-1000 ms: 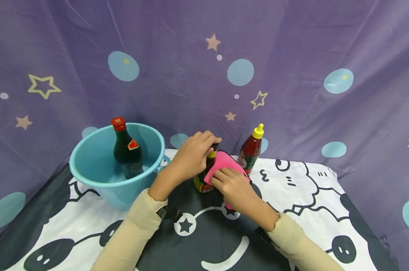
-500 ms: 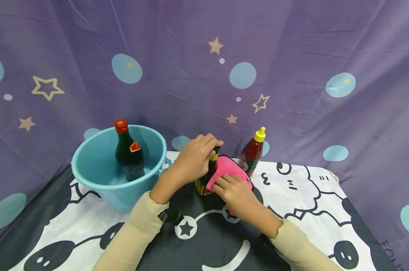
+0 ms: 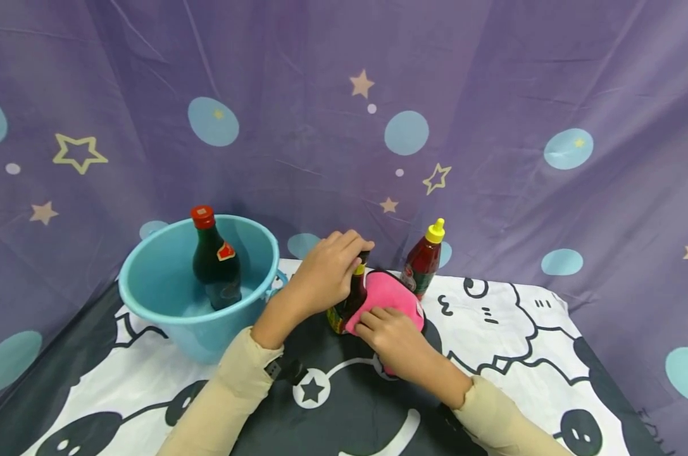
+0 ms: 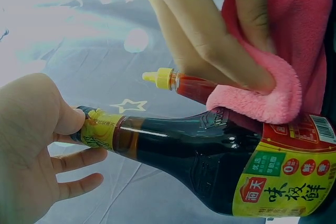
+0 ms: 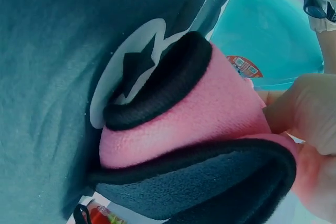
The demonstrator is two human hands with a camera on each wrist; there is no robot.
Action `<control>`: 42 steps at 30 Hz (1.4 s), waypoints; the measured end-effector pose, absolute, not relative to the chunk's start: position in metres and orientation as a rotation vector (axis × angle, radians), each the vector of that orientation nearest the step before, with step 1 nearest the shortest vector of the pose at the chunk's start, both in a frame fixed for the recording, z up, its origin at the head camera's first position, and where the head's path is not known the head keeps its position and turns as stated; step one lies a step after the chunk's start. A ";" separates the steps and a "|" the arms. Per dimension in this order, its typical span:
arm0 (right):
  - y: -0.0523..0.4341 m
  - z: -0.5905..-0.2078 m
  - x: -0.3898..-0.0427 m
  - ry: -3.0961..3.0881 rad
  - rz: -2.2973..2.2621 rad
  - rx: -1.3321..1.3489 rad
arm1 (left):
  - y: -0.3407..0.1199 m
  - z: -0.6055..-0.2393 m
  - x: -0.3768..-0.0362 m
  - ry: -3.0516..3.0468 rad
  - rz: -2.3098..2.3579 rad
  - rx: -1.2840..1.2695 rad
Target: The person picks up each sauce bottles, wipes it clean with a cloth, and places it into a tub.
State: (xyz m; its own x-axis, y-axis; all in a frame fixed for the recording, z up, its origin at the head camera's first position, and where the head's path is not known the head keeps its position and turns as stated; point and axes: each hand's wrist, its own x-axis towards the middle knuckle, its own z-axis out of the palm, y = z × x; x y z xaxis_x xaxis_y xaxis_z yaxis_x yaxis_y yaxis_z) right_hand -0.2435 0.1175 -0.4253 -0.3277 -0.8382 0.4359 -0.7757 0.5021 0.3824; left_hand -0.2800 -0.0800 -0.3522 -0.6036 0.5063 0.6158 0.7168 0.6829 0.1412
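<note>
A dark soy sauce bottle (image 4: pixel 194 150) with a yellow and red label stands on the table cloth. My left hand (image 3: pixel 326 269) holds it at the capped neck, thumb and fingers around the top. In my right hand (image 3: pixel 397 339) is a pink cleaning cloth (image 3: pixel 392 294) with black edging, pinched by the fingertips. The cloth lies against the bottle's side, over part of its shoulder and label, as the left wrist view shows. In the right wrist view the cloth (image 5: pixel 184 119) hangs folded, its dark underside showing.
Left of the hands stands a light blue bucket (image 3: pixel 207 339), with a dark red-capped bottle (image 3: pixel 209 272) upright in it. A red sauce bottle (image 3: pixel 422 263) with a yellow nozzle stands behind the cloth, near the purple curtain (image 3: pixel 298 95).
My right hand and the cloth have slid slightly lower along the soy sauce bottle. My left hand keeps its hold at the neck. The head view has tilted a little.
</note>
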 end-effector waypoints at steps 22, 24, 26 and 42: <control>0.117 -0.436 -0.245 -2.375 -0.236 1.341 | -0.080 -0.355 -0.279 -2.365 -0.534 -0.954; 0.117 -0.435 -0.245 -2.389 -0.225 1.341 | -0.080 -0.355 -0.280 -2.365 -0.535 -0.952; 0.118 -0.433 -0.245 -2.406 -0.212 1.342 | -0.080 -0.354 -0.280 -2.365 -0.532 -0.949; 0.141 -0.394 -0.243 -2.296 0.295 1.175 | -0.081 -0.354 -0.279 -2.361 -0.513 -0.943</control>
State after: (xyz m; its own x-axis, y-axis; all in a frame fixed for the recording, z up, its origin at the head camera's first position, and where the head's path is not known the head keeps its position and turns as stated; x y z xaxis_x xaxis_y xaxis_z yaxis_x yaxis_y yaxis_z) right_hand -0.2428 0.1408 -0.3942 -0.4746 -0.6835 0.5546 -0.8016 0.5959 0.0484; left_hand -0.2793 -0.0811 -0.3541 -0.6087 0.5103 0.6076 0.7164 0.6826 0.1444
